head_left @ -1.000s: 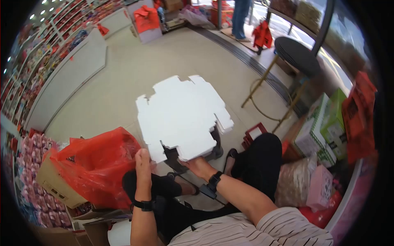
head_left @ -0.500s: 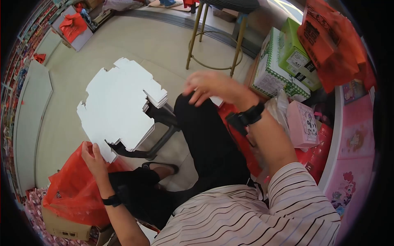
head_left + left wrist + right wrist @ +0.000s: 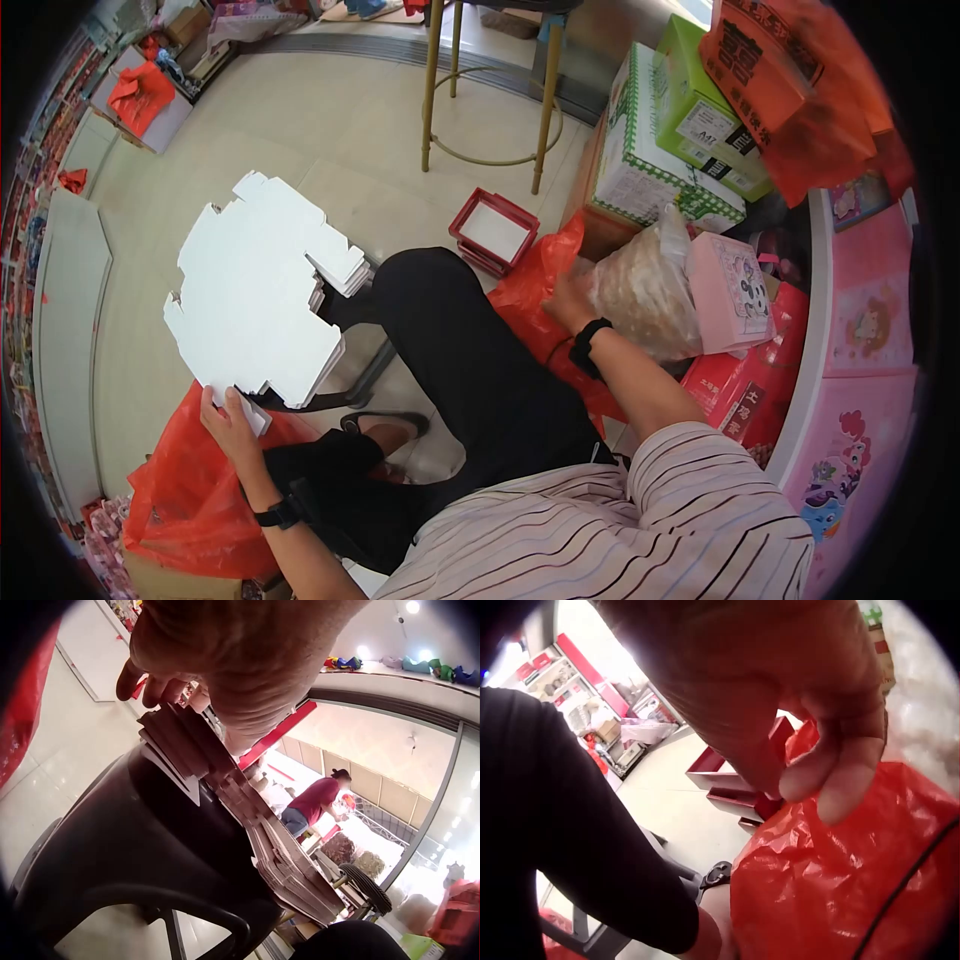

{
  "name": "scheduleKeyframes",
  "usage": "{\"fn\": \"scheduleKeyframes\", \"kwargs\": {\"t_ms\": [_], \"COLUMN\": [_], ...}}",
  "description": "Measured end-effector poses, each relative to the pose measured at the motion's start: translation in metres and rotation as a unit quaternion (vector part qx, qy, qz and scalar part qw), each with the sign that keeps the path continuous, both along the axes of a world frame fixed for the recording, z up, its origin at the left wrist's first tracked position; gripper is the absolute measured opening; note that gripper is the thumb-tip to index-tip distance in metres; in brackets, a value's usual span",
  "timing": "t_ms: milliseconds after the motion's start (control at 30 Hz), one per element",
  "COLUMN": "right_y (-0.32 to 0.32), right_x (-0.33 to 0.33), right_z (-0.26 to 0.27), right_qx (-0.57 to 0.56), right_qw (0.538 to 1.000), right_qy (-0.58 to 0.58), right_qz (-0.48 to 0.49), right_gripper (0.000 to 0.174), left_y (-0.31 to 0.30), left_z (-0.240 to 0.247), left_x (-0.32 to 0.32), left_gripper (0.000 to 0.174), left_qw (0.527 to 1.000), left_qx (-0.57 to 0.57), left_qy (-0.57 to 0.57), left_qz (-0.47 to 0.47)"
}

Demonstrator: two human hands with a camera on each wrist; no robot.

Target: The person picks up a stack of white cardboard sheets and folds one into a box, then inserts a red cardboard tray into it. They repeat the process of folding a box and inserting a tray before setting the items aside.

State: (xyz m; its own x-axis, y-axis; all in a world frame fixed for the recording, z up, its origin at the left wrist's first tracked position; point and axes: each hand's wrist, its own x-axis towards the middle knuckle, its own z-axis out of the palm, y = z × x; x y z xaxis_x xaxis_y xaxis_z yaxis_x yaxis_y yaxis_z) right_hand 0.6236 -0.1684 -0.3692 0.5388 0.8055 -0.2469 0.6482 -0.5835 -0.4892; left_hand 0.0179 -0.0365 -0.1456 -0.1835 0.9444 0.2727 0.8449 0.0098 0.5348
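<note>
The right hand pinches the red bag between bent fingers, while the left hand has loose fingers touching white cards, its thumb hard to make out.

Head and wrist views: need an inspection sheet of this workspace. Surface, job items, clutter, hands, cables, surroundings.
Surface: black plastic stool under the stack.
Job's things: stacked flat white cardboard pieces, edges uneven; red plastic bag at the right hand.
Clutter: red open box on the floor; green carton, pink box and translucent bag to the right.
Hands: left hand grips the stack's near corner; right hand grips the red bag.
Cables: thin black cord across the red bag; ends not visible.
Surroundings: metal-legged stool beyond; person in a red top in the background.
</note>
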Motion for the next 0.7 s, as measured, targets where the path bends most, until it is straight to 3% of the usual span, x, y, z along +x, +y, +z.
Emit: {"fn": "scheduleKeyframes", "kwargs": {"t_ms": [33, 133, 333, 433, 567, 700], "right_y": [0.006, 0.010, -0.043, -0.062, -0.104, -0.168], "right_x": [-0.003, -0.004, -0.013, 0.009, 0.008, 0.045], "right_z": [-0.002, 0.028, 0.180, 0.247, 0.371, 0.442], "right_qx": [-0.004, -0.128, -0.108, -0.086, 0.214, 0.453], "right_qw": [1.000, 0.946, 0.963, 0.913, 0.869, 0.822], "right_qy": [0.007, 0.274, 0.233, 0.399, 0.425, 0.270], "right_qz": [-0.013, -0.118, 0.087, -0.016, -0.138, -0.215], "right_gripper": [0.063, 0.067, 0.070, 0.061, 0.038, 0.022], "left_y": [0.000, 0.000, 0.011, 0.009, 0.012, 0.015], "left_z": [-0.003, -0.007, -0.023, -0.017, -0.018, -0.022], "left_x": [-0.002, -0.012, -0.021, -0.011, -0.018, -0.022], "left_gripper": [0.061, 0.061, 0.060, 0.059, 0.058, 0.058], "left_qw": [1.000, 1.000, 0.999, 1.000, 1.000, 0.999], "left_qx": [0.004, 0.012, 0.028, 0.027, 0.009, 0.019], "left_qy": [0.005, 0.005, 0.027, 0.002, -0.015, -0.023], "left_qz": [0.001, -0.005, -0.017, -0.011, -0.022, -0.035]}}
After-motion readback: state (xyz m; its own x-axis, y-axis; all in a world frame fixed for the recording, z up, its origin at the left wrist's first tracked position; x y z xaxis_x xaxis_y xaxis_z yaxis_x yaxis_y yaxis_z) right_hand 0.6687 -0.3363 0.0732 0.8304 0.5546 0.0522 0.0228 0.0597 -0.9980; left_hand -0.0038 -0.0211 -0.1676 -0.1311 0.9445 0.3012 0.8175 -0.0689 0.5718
